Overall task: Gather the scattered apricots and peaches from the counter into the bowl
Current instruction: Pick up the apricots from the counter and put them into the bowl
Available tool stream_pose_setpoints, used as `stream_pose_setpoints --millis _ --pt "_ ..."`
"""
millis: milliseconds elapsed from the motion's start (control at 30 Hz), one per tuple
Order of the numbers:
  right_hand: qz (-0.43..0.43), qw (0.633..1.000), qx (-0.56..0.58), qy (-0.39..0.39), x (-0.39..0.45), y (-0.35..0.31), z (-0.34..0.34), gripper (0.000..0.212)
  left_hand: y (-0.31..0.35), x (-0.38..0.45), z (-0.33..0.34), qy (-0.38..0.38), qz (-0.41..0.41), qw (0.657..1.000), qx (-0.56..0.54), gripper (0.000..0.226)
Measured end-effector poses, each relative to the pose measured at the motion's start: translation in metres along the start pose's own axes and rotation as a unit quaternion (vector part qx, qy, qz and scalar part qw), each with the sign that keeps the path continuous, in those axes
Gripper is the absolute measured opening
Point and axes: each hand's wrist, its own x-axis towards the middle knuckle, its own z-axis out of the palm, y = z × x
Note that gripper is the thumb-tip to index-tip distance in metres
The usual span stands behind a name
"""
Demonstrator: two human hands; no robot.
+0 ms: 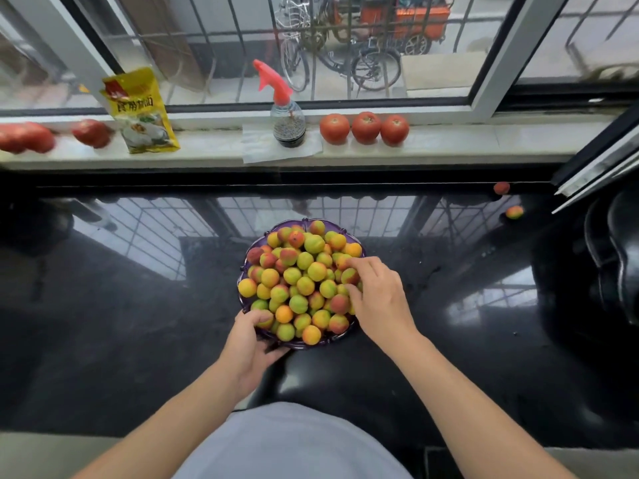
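A glossy black worktop [121, 323] runs below a barred window, its surface mirroring the window grid. On the pale sill [449, 140] at twelve o'clock stand a yellow packet [140, 110], a spray bottle [287, 108] with a red trigger on a sheet of paper, and three tomatoes [364, 127]; more tomatoes [91, 133] toward ten o'clock are blurred and partly cut off by the frame edge.

A purple bowl [320, 342] sits at the centre of the worktop, heaped with apricots and peaches [301, 281] so that only parts of its rim show. The left hand [250, 344] grips the bowl's rim at seven o'clock, thumb curled over the edge onto the fruit and the fingers hidden underneath. The right hand [375, 295] lies on the pile at three o'clock of the bowl, fingers bent down among the fruit; whether they pinch one cannot be told, since the fingertips are buried.

Two loose fruits remain well apart from both hands, toward two o'clock: a reddish fruit [501, 188] against the back ledge and a yellow-red fruit [514, 212] just in front of it. A dark, indistinct object [619, 257] fills the three o'clock edge.
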Motion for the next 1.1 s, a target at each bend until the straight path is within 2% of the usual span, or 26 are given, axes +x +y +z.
stream_pose_setpoints --millis 100,300,367,467,533,733,933,1100 --pt "-0.009 0.999 -0.028 0.015 0.005 0.001 0.008 0.033 0.000 -0.001 -0.006 -0.009 -0.004 1.000 0.017 0.048" --pt "0.019 0.999 0.030 0.004 0.001 0.007 0.016 0.028 0.000 -0.002 -0.008 -0.021 0.003 0.999 0.026 0.047" --pt "0.045 0.994 0.093 0.029 -0.002 0.007 0.014 0.021 -0.001 0.000 -0.005 -0.013 0.013 0.999 0.041 0.051" --pt "0.130 0.976 0.147 0.098 -0.008 0.018 0.008 0.016 -0.001 0.003 0.002 0.015 0.040 0.997 0.061 0.060" --pt "0.183 0.967 0.132 0.115 -0.011 0.037 0.003 0.019 0.000 0.004 0.008 0.025 0.046 0.997 0.049 0.065" --pt "0.263 0.962 0.020 0.070 0.016 0.118 -0.027 0.030 0.002 0.005 0.026 0.027 0.048 0.998 0.014 0.069" --pt "0.317 0.942 -0.098 0.058 0.073 0.184 -0.066 0.043 0.010 0.014 0.040 0.028 0.050 0.998 0.015 0.063" --pt "0.356 0.925 -0.126 0.039 0.108 0.224 -0.088 0.057 0.015 0.023 0.051 0.034 0.052 0.998 0.022 0.063"
